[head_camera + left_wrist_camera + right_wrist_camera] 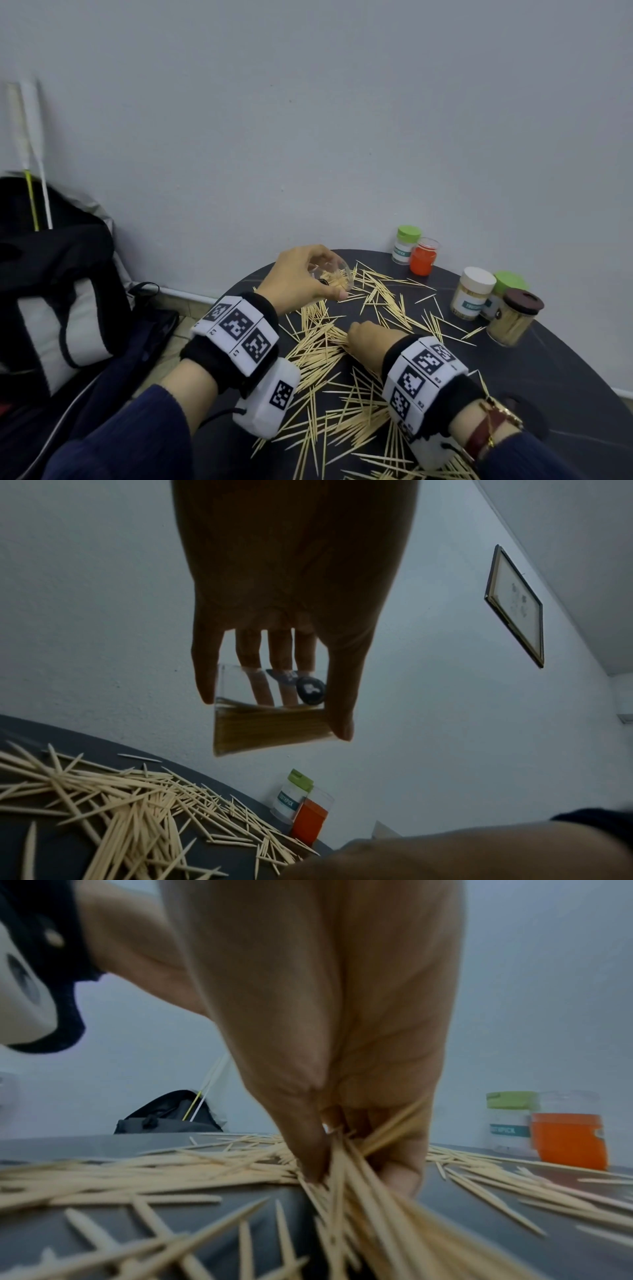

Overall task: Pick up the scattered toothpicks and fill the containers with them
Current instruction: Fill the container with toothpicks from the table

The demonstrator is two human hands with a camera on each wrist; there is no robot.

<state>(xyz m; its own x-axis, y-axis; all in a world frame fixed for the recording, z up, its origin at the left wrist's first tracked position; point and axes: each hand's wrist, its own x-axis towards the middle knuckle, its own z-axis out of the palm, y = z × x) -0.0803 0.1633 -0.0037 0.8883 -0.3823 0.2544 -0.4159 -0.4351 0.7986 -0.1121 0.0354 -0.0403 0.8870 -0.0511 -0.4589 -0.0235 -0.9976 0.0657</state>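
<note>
My left hand (305, 274) holds a clear plastic container (330, 275) tipped on its side above the dark round table (548, 370). In the left wrist view the container (270, 723) is partly filled with toothpicks, my thumb and fingers curled round it. My right hand (368, 337) is low on the table, pinching a bunch of toothpicks (346, 1172) out of the scattered toothpicks (342, 394). In the right wrist view the thumb and fingers (308, 1150) close on that bunch.
At the table's far edge stand a green-lidded container (406, 245) and an orange one (424, 257). At the right are a white-lidded jar (472, 293), a green-lidded one (508, 284) and a brown-lidded jar (513, 317). A dark bag (58, 291) sits left of the table.
</note>
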